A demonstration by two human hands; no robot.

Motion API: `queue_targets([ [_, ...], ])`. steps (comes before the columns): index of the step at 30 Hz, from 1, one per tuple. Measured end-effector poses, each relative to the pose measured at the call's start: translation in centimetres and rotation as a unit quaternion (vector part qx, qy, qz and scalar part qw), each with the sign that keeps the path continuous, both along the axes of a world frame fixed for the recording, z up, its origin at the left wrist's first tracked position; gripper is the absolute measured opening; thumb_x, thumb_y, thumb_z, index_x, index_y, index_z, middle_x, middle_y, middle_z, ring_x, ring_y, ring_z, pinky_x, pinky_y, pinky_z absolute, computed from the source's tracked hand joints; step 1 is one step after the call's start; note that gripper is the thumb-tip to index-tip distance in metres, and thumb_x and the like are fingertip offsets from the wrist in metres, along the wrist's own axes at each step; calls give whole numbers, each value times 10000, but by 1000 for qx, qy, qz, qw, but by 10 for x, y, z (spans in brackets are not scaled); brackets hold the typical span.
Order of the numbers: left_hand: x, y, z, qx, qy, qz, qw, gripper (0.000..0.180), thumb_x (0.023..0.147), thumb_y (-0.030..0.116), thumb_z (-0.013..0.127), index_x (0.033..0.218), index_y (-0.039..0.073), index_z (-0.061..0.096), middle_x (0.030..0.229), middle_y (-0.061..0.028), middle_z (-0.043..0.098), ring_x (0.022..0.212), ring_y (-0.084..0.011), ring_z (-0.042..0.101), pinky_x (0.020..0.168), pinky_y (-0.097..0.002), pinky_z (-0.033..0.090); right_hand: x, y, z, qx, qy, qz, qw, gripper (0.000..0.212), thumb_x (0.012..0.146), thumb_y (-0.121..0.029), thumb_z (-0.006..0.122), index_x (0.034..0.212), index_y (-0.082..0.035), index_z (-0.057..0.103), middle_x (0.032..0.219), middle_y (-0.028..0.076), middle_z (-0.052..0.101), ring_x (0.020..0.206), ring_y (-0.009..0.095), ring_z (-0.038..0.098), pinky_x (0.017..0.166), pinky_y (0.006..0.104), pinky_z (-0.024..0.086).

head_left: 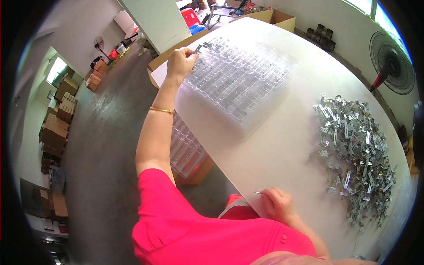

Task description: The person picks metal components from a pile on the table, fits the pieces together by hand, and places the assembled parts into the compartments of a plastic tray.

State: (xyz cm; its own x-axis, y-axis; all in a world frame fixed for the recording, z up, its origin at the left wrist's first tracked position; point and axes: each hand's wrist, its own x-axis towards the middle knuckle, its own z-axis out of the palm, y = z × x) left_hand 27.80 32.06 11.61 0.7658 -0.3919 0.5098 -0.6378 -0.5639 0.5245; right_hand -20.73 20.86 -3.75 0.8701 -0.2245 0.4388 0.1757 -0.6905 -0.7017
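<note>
My left hand (180, 64) is stretched out to the far left corner of a stack of clear plastic trays (240, 117). Its fingers pinch a small dark metal bracket (199, 48) at the tray's edge. Rows of small metal parts show in the top tray's compartments. My right hand (278, 203) rests by the table's near edge with its fingers curled round a thin metal rod (258, 192), whose tip sticks out to the left. Loose metal brackets (353, 150) lie in a big heap on the right side of the table.
The white table (265, 159) curves across the view. Below its left edge, more clear trays (185, 145) stand on a cardboard box (201, 171). An open carton (282, 20) is beyond the far edge. A standing fan (391, 64) is at the right; stacked cartons (55, 130) line the left wall.
</note>
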Motion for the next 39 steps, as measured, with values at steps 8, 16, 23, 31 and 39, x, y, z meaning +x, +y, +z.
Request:
queue_targets([
  [8, 48, -3, -17, 177, -16, 34, 983, 213, 783, 250, 790, 878, 59, 778, 843, -168, 752, 801, -287, 732, 783, -382, 562, 0, 3, 5, -7, 34, -18, 999, 119, 830, -32, 715, 915, -105, 676, 760, 68, 660, 620, 261, 647, 535, 349, 515],
  [16, 38, -19, -9, 228, 69, 51, 970, 137, 743, 177, 744, 824, 67, 756, 742, -135, 738, 758, -238, 737, 773, -352, 567, -2, 3, 3, -6, 41, -24, 999, 123, 831, -40, 720, 922, -111, 676, 757, 64, 652, 618, 261, 645, 535, 351, 516],
  [23, 41, -23, -5, 236, 54, 33, 970, 142, 745, 181, 719, 819, 67, 759, 721, -129, 733, 731, -227, 736, 763, -342, 566, 0, 1, 5, -17, 37, -22, 999, 119, 830, -45, 718, 917, -115, 676, 748, 53, 636, 618, 249, 637, 529, 352, 511],
  [31, 38, -32, -3, 370, 57, 86, 923, 367, 743, 186, 716, 1062, 8, 753, 1100, -240, 720, 1091, -342, 694, 966, -404, 532, -1, 1, 4, -18, 32, -17, 999, 114, 830, -44, 716, 909, -114, 671, 748, 51, 636, 622, 244, 638, 534, 349, 513],
  [39, 35, -28, -12, 381, 31, 77, 921, 371, 734, 155, 688, 1063, -6, 747, 1121, -263, 701, 1099, -373, 684, 983, -416, 527, -4, 5, 4, 3, 36, -22, 999, 111, 832, -42, 708, 913, -109, 672, 749, 65, 639, 627, 266, 642, 537, 371, 513],
])
